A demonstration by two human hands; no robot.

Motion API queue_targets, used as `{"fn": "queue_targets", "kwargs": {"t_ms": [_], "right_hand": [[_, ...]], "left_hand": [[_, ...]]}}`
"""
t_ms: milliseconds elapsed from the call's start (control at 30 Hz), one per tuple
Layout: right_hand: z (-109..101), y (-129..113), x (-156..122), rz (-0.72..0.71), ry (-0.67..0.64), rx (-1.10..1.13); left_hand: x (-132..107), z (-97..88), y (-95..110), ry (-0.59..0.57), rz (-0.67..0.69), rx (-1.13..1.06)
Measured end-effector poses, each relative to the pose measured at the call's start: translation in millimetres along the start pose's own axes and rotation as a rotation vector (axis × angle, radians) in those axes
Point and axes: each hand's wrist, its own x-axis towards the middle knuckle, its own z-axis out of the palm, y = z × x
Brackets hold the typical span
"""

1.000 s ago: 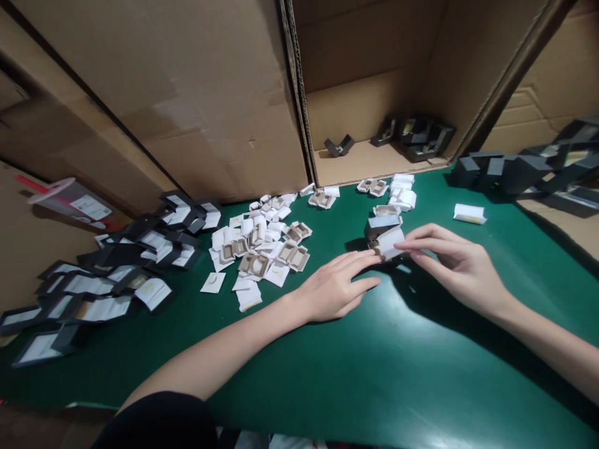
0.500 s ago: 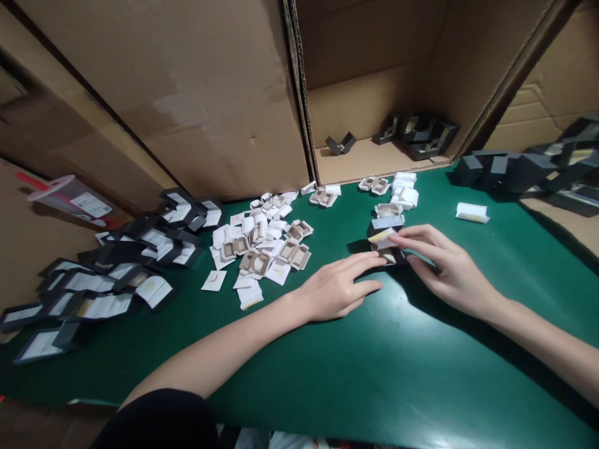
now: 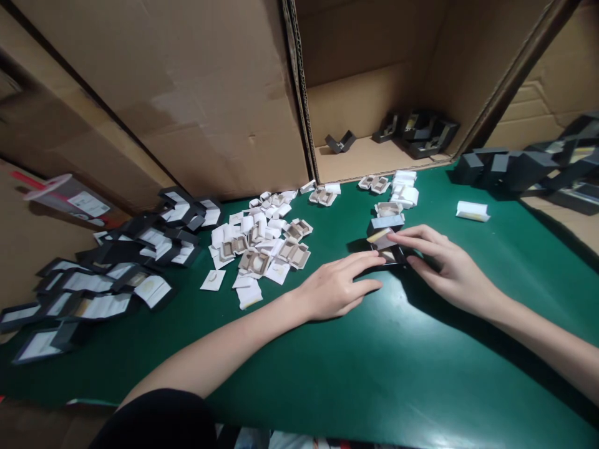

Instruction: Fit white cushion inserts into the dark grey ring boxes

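Note:
A small black hinged box [image 3: 397, 254] stands open on the green table in front of me, its lid at the back. My left hand [image 3: 339, 285] lies flat at the box's left side, fingers stretched out and fingertips touching its edge. My right hand [image 3: 442, 265] comes from the right, fingertips on a white card insert [image 3: 381, 238] with a yellowish strip, tilted over the open box. The thumb is low by the box's right side; the exact grip is partly hidden. Directly behind the box sits a beige card insert [image 3: 388, 210].
White and beige inserts [image 3: 255, 262] lie heaped left of my hands. Black open boxes [image 3: 112, 280] pile up farther left, beside a cup with a red straw [image 3: 70, 196]. A cardboard carton [image 3: 365, 163] holding several black boxes stands behind. More black boxes [image 3: 528, 171] and a white insert [image 3: 472, 211] are at right.
Both hands stay almost in place. The insert under my right fingertips has tilted slightly, and the view has shifted a little.

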Motion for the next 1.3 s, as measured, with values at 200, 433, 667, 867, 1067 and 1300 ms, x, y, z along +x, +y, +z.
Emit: {"fn": "queue_targets", "kwargs": {"t_ms": [200, 433, 667, 867, 1067, 1300], "right_hand": [[0, 1, 1, -0.001, -0.006, 0.035], [6, 5, -3, -0.152, 0.004, -0.312], [8, 4, -4, -0.179, 0.000, -0.474], [7, 0, -4, -0.123, -0.008, -0.574], [10, 3, -6, -0.089, -0.022, -0.488], [10, 5, -6, -0.047, -0.081, -0.373]], "left_hand": [[0, 0.0, 0, 0.020, 0.004, 0.021], [0, -0.6, 1, 0.002, -0.015, -0.014], [0, 0.4, 0, -0.004, -0.015, -0.012], [-1, 0.4, 0, -0.023, -0.018, 0.005], [-2, 0.9, 0, -0.015, -0.014, 0.015], [-2, 3.1, 1, 0.005, -0.032, -0.015]]}}
